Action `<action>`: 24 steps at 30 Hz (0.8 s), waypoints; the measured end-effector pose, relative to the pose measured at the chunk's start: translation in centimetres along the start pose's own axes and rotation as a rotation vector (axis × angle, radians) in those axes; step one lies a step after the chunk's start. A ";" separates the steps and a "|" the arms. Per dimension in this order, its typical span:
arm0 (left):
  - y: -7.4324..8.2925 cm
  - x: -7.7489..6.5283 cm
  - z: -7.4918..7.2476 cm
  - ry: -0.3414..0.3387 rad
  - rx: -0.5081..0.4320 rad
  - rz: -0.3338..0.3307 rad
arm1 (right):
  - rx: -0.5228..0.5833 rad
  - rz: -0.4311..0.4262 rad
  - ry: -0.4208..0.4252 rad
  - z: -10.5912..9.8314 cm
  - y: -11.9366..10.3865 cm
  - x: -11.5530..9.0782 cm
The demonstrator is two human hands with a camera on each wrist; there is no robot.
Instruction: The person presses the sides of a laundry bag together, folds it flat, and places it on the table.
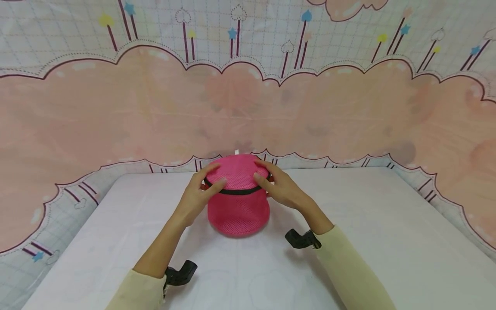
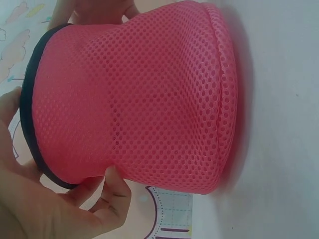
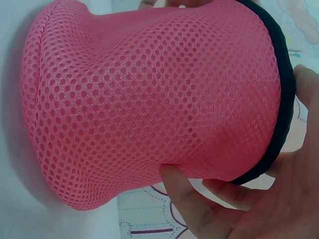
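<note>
Presently, the pink mesh bag [image 1: 238, 217] stands upright on the white table [image 1: 368, 254], in front of the person and between both forearms. Its base appears to rest on the surface; its closed top panel [image 1: 237, 170] faces upward.

Grip, left: the left hand [image 1: 195, 193] holds the bag at its upper left side, thumb on the top panel, fingers bent about the black band [image 1: 238, 192] that rings the upper edge. Grip, right: the right hand [image 1: 286, 188] holds the opposite side in a near mirror of this. Both wrist views show fingertips against the mesh wall below the band. The wall is dented and creased, which indicates soft material.

Step in hand: judged from the hands' placement, holding and steadying the bag by its upper edge. From where I stand, I cannot tell whether the band carries a fastener, nor whether anything lies inside.

Next move: any lift, turn or shaping calls for even pressure from both sides, applied at the band, where the bag looks firmest. Caution: squeezing lower on the wall would likely fold the mesh inward and tilt the bag.
</note>
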State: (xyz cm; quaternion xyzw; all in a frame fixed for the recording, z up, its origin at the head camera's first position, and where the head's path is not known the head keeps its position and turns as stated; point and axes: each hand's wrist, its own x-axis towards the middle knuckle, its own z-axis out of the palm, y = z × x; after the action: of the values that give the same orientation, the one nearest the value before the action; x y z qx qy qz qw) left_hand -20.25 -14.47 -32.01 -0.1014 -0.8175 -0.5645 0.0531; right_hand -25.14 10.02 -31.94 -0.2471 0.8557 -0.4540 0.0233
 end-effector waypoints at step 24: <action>-0.3 -0.1 0.9 0.023 -0.024 -0.006 | -0.056 -0.041 -0.011 0.2 0.0 -0.8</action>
State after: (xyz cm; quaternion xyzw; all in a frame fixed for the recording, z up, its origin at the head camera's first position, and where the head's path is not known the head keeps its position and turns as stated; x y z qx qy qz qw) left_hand -20.19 -13.79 -32.66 -0.0932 -0.8102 -0.5756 0.0596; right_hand -24.43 10.21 -32.20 -0.2677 0.8627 -0.4289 0.0118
